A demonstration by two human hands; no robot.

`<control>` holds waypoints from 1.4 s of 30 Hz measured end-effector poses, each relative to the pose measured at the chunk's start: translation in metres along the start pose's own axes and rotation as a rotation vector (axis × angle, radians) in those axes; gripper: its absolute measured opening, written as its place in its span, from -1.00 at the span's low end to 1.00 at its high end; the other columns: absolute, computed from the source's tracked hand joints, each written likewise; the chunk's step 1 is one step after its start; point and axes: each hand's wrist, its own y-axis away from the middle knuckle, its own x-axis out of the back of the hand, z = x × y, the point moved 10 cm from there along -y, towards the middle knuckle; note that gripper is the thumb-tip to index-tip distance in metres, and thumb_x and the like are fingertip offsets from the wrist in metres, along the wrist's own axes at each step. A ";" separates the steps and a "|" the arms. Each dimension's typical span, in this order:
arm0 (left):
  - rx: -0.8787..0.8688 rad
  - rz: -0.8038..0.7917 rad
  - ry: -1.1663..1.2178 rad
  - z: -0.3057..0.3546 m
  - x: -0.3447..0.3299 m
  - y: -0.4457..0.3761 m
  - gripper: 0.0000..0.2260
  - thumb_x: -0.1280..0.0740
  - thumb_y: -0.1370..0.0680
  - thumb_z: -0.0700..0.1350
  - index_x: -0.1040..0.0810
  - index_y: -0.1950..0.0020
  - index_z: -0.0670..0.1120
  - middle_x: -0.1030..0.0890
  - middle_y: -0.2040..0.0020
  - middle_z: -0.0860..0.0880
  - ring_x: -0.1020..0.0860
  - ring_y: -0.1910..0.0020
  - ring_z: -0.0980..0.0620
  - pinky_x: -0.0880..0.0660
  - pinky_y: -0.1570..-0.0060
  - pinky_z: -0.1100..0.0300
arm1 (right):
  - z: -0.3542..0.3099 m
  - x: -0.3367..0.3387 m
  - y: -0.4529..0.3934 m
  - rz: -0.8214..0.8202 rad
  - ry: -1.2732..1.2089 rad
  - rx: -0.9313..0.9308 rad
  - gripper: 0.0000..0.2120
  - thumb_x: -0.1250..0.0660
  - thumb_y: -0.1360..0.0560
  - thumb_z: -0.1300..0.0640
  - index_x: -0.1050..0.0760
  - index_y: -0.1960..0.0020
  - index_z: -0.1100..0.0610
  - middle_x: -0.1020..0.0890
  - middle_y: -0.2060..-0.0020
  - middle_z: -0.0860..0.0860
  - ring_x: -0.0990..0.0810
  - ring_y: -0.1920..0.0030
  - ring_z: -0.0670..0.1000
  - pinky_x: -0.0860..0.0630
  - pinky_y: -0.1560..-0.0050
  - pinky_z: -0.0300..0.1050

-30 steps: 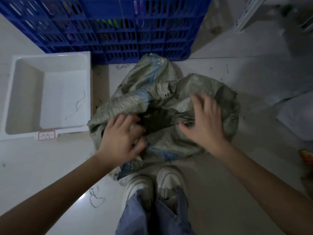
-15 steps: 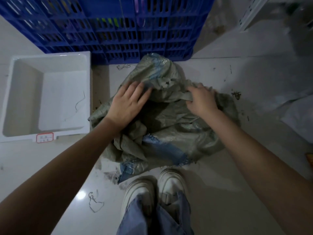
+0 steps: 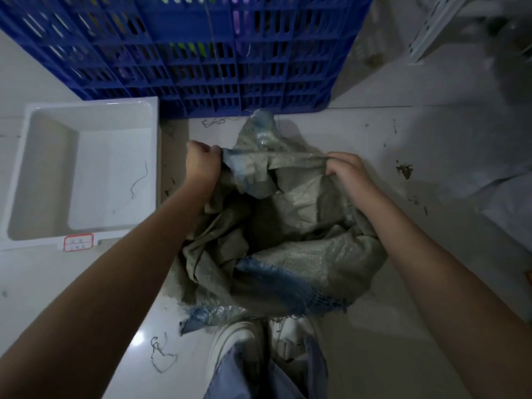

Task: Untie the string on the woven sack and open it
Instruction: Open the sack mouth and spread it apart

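Woven sack (image 3: 290, 226) on floor (image 3: 431, 326) — grey-green, crumpled, frayed blue hem, mouth gaping; left hand (image 3: 201, 165) and right hand (image 3: 347, 171) each fist far rim, stretched taut.

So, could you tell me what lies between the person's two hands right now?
In the head view, the far rim of the woven sack stretches between the left hand and right hand.

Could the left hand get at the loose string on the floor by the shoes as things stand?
Probably not at once: the left hand is gripping the woven sack rim. The string lies uncovered on bare floor, so releasing would free the way.
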 end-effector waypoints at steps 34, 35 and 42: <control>0.005 -0.192 -1.320 -0.083 -0.037 0.065 -0.07 -0.19 -0.48 0.31 0.36 -0.51 -0.09 0.19 -0.54 -0.31 -0.23 -0.39 -0.46 -0.48 -0.09 -0.24 | 0.075 -0.046 0.048 -0.068 0.935 -0.592 0.23 -0.37 -0.29 -0.38 0.40 -0.50 0.15 0.11 -0.50 0.33 -0.04 -0.46 0.42 -0.14 -0.36 0.42; 0.010 -0.191 -1.235 -0.084 -0.040 0.060 -0.09 -0.25 -0.50 0.22 0.35 -0.51 -0.07 0.21 -0.54 -0.28 -0.27 -0.38 -0.40 -0.50 -0.10 -0.19 | 0.073 -0.047 0.043 -0.019 0.940 -0.555 0.18 -0.37 -0.32 -0.33 0.33 -0.51 0.17 0.01 -0.48 0.35 -0.13 -0.43 0.42 -0.19 -0.35 0.39; 0.055 -0.007 -0.217 -0.070 0.003 0.035 -0.25 -0.20 -0.49 -0.32 0.07 -0.54 0.12 -0.08 -0.52 -0.17 -0.36 -0.36 -0.23 -0.40 -0.26 0.02 | 0.059 -0.009 0.022 0.176 0.430 -0.324 -0.67 -0.31 -0.46 0.09 -0.40 -0.19 0.14 -0.57 -0.02 0.08 -0.56 0.00 0.11 -0.48 0.04 -0.11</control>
